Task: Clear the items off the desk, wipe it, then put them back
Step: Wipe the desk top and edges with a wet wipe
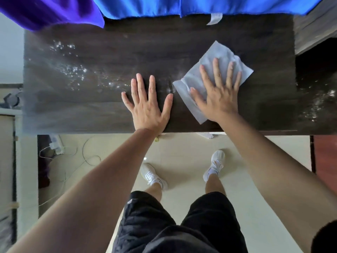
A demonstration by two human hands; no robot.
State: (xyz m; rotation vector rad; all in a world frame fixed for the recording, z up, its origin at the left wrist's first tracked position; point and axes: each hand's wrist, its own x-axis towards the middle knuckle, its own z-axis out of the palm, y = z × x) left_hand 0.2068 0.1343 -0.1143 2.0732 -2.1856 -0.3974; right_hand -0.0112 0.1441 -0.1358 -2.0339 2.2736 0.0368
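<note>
Pressing down on a thin, pale grey wipe (217,52), the right hand (218,96) lies flat with its fingers straight and spread, curled round nothing. The wipe is a soft, roughly rectangular sheet, rumpled along its far edge and folded over at its near left edge. It sits at a slant on the right half of the desk (113,46), whose top is a dark, matte wood-grain slab with straight edges. The left hand (147,106) rests palm-down on the bare wood just left of the wipe, fingers likewise straight and fanned, holding nothing. Shiny droplets (73,72) speckle the left part of the top, and more glint near the right end. Blue fabric (200,4) and purple fabric (54,10) hang over the far edge, both smooth and faintly glossy. Below the near edge show glossy cream floor tiles (184,152), white laced shoes (153,175), black shorts (164,225), and a white power strip (57,145) with thin looping cables.
</note>
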